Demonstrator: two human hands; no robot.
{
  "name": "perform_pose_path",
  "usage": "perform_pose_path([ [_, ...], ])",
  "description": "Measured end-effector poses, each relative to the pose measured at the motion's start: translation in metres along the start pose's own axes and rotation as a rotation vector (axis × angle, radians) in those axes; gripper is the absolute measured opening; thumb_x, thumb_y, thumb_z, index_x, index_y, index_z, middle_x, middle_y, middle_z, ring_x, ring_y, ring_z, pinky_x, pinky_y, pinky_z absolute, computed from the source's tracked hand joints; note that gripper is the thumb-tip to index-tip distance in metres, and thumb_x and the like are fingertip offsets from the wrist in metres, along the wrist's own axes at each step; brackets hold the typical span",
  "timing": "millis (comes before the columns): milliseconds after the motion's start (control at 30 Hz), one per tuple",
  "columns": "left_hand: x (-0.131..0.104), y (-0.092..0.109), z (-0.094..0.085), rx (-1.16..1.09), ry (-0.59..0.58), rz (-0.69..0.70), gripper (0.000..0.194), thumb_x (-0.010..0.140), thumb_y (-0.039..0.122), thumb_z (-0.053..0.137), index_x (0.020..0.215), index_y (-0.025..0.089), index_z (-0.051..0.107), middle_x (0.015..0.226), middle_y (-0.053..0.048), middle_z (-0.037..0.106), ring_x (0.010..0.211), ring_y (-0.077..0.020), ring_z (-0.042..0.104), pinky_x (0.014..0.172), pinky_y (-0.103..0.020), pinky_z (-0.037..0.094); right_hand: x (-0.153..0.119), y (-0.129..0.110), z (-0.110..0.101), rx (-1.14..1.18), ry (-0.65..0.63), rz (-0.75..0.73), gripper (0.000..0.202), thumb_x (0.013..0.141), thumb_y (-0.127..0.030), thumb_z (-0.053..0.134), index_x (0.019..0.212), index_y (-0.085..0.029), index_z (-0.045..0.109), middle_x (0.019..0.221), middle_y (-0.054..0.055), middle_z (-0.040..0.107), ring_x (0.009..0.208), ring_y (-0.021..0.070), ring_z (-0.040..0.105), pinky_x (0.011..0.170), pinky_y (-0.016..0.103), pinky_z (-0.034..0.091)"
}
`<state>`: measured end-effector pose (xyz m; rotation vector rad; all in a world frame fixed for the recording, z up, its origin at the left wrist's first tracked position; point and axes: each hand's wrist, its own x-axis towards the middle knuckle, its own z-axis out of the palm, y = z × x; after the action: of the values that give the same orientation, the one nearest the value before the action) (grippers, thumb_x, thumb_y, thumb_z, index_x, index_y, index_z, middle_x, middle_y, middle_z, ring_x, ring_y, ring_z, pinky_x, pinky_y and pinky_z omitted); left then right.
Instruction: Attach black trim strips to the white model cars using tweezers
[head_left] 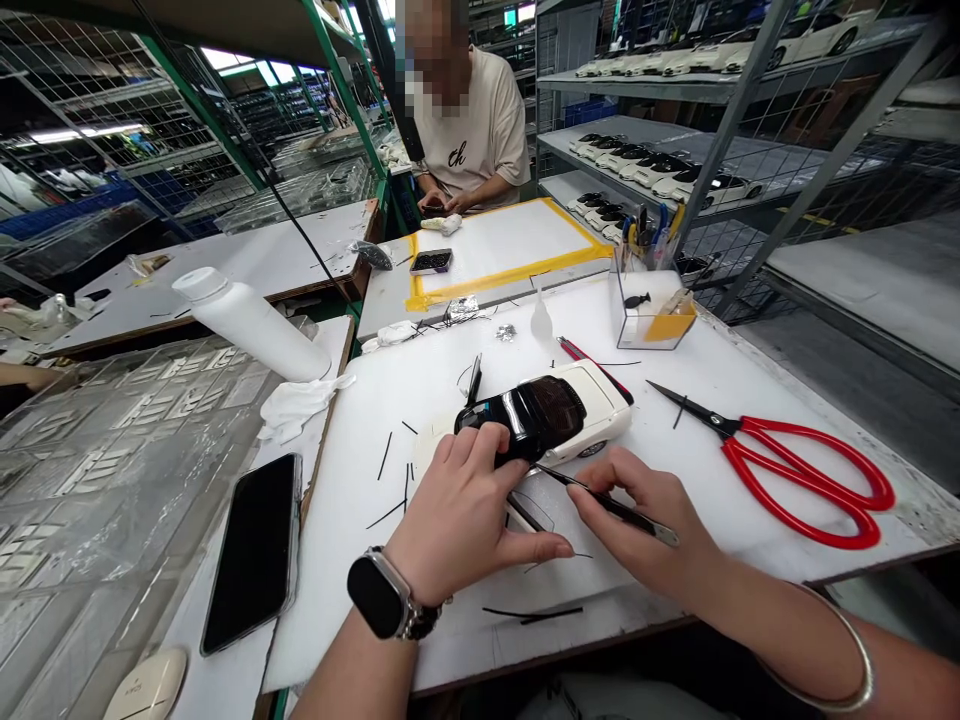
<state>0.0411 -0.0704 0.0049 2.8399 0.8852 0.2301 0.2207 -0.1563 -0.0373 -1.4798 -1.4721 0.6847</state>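
A: Near edge first. What lies there?
B: Thin black strips (532, 613) on the white-topped table (442, 640). A cream case (146, 685) and a dark-screened phone (253, 555) lie to the left.

A: Left hand (461, 495)?
B: Fingers bent over the roof and near side of the model car (589, 405), thumb spread apart from them. A watch (379, 592) is on the wrist.

A: Right hand (649, 510)?
B: Fingers closed on dark tweezers (619, 508); the tips reach the car's near side, by the left fingers.

A: Position of the car?
B: Mid-table, under the left hand. White body, black roof, doors out on both sides.

A: Around it?
B: Red-handled scissors (810, 480) to the right, blades apart. Beyond the car, a red and black tool (574, 350); farther right, a clear box (654, 325) with tools standing in it. A white bottle (251, 325) is at left, beside a white cloth (300, 408).

A: Background?
B: A seated person (480, 130), both hands on a small dark object (433, 210); shelves (667, 90) of similar cars at right.
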Motion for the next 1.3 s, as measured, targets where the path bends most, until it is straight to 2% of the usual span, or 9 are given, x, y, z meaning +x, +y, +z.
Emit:
perform_pose_path([
  [233, -0.001, -0.002, 0.0, -0.029, 0.006, 0.012, 0.069, 0.07, 0.077, 0.051, 0.102, 0.018, 0.067, 0.102, -0.011, 0.047, 0.093, -0.0279, 0.046, 0.083, -0.047, 0.041, 0.004, -0.003, -0.004, -0.037, -0.035, -0.013, 0.018, 0.086, -0.021, 0.05, 0.07, -0.021, 0.04, 0.062, -0.004, 0.047, 0.054, 0.0101, 0.041, 0.047, 0.022, 0.032],
  [467, -0.003, -0.011, -0.006, -0.092, 0.055, 0.04, 0.056, 0.071, 0.071, 0.057, 0.09, 0.02, 0.069, 0.099, -0.009, 0.044, 0.092, -0.0262, 0.046, 0.081, -0.045, 0.042, 0.041, -0.036, -0.014, -0.22, -0.244, -0.006, 0.022, 0.076, -0.013, 0.051, 0.069, -0.022, 0.032, 0.054, -0.007, 0.036, 0.049, 0.0101, 0.033, 0.045, 0.023, 0.025],
  [633, -0.005, -0.018, -0.009, -0.105, 0.138, 0.034, 0.047, 0.076, 0.064, 0.057, 0.079, 0.019, 0.068, 0.092, -0.008, 0.044, 0.086, -0.0241, 0.044, 0.074, -0.042, 0.041, 0.074, -0.065, -0.008, -0.54, -0.361, 0.04, 0.018, 0.069, -0.012, 0.053, 0.069, -0.021, 0.039, 0.057, -0.003, 0.046, 0.048, 0.012, 0.038, 0.043, 0.024, 0.022],
  [733, -0.005, -0.021, -0.011, -0.122, 0.177, 0.023, 0.04, 0.081, 0.057, 0.056, 0.074, 0.018, 0.064, 0.087, -0.006, 0.043, 0.082, -0.0224, 0.043, 0.071, -0.039, 0.04, 0.083, -0.07, -0.004, -0.563, -0.388, 0.002, 0.014, 0.069, -0.011, 0.054, 0.071, -0.021, 0.043, 0.064, 0.0, 0.054, 0.054, 0.0139, 0.045, 0.045, 0.024, 0.024],
  [867, -0.005, -0.023, -0.013, -0.209, 0.23, 0.029, 0.029, 0.088, 0.044, 0.052, 0.078, 0.017, 0.06, 0.084, -0.005, 0.043, 0.08, -0.0204, 0.044, 0.071, -0.037, 0.041, 0.081, -0.067, 0.0, -0.597, -0.409, -0.036, 0.012, 0.073, -0.012, 0.052, 0.078, -0.021, 0.047, 0.067, 0.001, 0.057, 0.057, 0.0157, 0.049, 0.046, 0.024, 0.024],
  [967, -0.003, -0.025, -0.011, -0.232, 0.336, 0.007, 0.018, 0.09, 0.031, 0.049, 0.081, 0.016, 0.055, 0.083, -0.004, 0.043, 0.078, -0.0185, 0.045, 0.072, -0.034, 0.042, 0.079, -0.063, 0.005, -0.619, -0.403, -0.061, 0.01, 0.077, -0.014, 0.052, 0.084, -0.02, 0.049, 0.065, 0.002, 0.056, 0.052, 0.016, 0.048, 0.045, 0.025, 0.021],
  [1100, -0.001, -0.031, -0.007, -0.153, 0.56, -0.088, 0.008, 0.088, 0.02, 0.049, 0.081, 0.018, 0.048, 0.082, -0.003, 0.043, 0.077, -0.0175, 0.046, 0.07, -0.033, 0.042, 0.081, -0.058, 0.007, -0.605, -0.373, -0.113, 0.011, 0.082, -0.014, 0.048, 0.092, -0.018, 0.048, 0.066, 0.004, 0.058, 0.054, 0.0177, 0.049, 0.047, 0.026, 0.022],
  [1200, 0.0, -0.036, -0.005, -0.096, 0.688, -0.146, 0.008, 0.086, 0.017, 0.05, 0.08, 0.019, 0.045, 0.079, -0.002, 0.042, 0.075, -0.0169, 0.046, 0.068, -0.032, 0.042, 0.082, -0.058, -0.002, -0.547, -0.337, -0.137, 0.006, 0.084, -0.015, 0.048, 0.088, -0.019, 0.046, 0.062, 0.0, 0.054, 0.056, 0.0165, 0.05, 0.049, 0.025, 0.025],
  [1300, 0.0, -0.038, -0.004, -0.059, 0.751, -0.173, 0.011, 0.085, 0.016, 0.05, 0.079, 0.02, 0.043, 0.077, -0.001, 0.042, 0.076, -0.0174, 0.046, 0.068, -0.032, 0.042, 0.079, -0.059, -0.015, -0.445, -0.288, -0.128, 0.011, 0.084, -0.015, 0.05, 0.079, -0.02, 0.042, 0.057, -0.004, 0.048, 0.053, 0.0129, 0.046, 0.049, 0.023, 0.028],
])
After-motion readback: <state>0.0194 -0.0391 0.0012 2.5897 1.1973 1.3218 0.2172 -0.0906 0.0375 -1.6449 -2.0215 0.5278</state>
